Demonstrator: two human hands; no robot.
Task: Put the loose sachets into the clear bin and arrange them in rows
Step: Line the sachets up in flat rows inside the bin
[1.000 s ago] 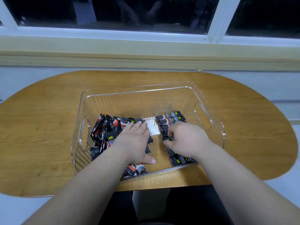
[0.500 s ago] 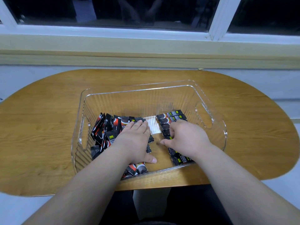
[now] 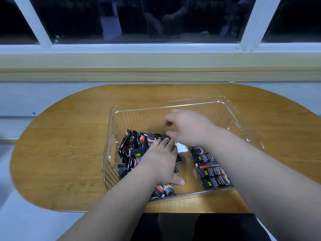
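Many black foil sachets (image 3: 137, 148) lie loose yet; the right hand (image 3: 189, 129), fingers curled (grip unclear), has left the neat row (image 3: 212, 173) for them.

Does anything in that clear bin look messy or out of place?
Yes. The left sachets lie jumbled, several tilted on edge, unlike the flat right row. One small white piece sits between them, the only pale thing there.

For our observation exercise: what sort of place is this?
Likely a room at night, home or office: a wooden table stands below a white-framed window with dark panes, holding a clear bin of sachets.
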